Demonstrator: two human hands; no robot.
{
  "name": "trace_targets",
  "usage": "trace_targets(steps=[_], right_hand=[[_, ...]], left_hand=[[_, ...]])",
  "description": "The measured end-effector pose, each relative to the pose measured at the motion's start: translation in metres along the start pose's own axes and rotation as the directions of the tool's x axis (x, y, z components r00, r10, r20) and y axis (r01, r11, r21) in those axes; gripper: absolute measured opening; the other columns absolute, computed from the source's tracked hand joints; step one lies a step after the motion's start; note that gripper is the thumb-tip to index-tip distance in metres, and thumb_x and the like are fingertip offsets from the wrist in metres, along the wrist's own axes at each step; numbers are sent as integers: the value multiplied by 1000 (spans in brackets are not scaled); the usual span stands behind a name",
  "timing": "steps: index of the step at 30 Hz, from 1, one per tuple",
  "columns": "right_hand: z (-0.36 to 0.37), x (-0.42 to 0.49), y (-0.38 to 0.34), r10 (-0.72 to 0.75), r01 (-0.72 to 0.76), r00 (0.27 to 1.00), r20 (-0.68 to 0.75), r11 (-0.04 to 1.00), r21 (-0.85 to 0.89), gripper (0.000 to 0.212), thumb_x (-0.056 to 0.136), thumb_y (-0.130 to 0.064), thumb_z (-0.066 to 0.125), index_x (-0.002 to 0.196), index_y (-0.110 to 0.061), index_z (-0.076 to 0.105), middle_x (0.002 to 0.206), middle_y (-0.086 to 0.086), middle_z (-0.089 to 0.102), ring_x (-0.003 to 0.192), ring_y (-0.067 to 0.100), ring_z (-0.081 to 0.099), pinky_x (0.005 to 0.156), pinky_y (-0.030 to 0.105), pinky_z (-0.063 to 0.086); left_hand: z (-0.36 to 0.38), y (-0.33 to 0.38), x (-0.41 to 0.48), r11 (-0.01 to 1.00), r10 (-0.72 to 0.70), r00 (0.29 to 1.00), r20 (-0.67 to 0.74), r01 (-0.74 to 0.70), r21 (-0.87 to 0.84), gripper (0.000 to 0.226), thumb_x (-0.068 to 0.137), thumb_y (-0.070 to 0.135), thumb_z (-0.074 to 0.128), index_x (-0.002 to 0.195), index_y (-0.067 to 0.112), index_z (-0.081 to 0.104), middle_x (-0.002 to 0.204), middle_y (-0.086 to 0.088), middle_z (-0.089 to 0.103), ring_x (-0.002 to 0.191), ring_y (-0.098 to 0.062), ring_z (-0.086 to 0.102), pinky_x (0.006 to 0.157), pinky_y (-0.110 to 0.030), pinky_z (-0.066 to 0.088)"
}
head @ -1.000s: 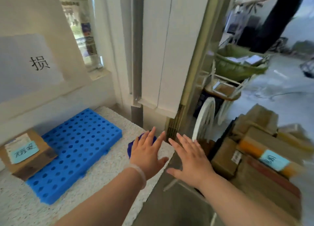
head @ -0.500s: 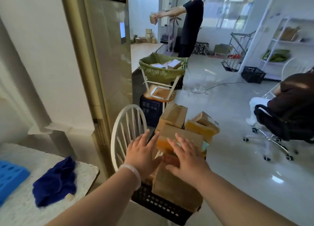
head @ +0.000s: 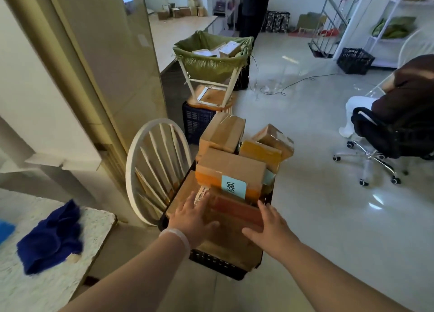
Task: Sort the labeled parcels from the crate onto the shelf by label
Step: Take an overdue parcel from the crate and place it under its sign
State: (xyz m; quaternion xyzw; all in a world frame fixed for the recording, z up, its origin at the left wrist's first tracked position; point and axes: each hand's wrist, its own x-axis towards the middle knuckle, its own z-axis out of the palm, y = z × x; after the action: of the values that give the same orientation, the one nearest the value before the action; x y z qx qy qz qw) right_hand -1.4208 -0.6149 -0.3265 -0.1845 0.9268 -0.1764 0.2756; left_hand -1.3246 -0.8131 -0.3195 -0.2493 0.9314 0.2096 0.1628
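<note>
Hands: two, left hand [head: 192, 217], right hand [head: 270, 227].
Crates: three, near crate [head: 211, 261], blue crate [head: 195, 123], far crate [head: 354, 60].
Parcels [head: 230, 168] in near crate: about seven; one shows blue label [head: 233, 186].
Chairs: two, white chair [head: 155, 166], office chair [head: 380, 133].
Cloth [head: 51, 239] on desk [head: 35, 293]: one.

Bright daylight, glare on floor [head: 305, 194], wide-angle warp at edges, slight blur.
</note>
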Motion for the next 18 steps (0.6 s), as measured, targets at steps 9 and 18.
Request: trace_targets(steps=[9,18], right_hand=[[40,16,-6,246,-245,967,60,848,469,97,79,-50,74,153,-38,12,144,1,40,132,26,44,107,48,43],[33,0,-15,300,-249,954,-6,801,544,77,90,-43,67,152,-27,24,137,1,53,125,27,53,102,43,47]], left_hand=[[24,-7,13,977,-46,974,222,90,-194,90,92,48,58,153,44,-8,162,3,9,143,-29,29,114,-47,35],[19,-8,-4,861,-213,973,89,230,-454,91,92,41,61,154,39,-5,157,-6,20,135,-31,40,107,-48,44]])
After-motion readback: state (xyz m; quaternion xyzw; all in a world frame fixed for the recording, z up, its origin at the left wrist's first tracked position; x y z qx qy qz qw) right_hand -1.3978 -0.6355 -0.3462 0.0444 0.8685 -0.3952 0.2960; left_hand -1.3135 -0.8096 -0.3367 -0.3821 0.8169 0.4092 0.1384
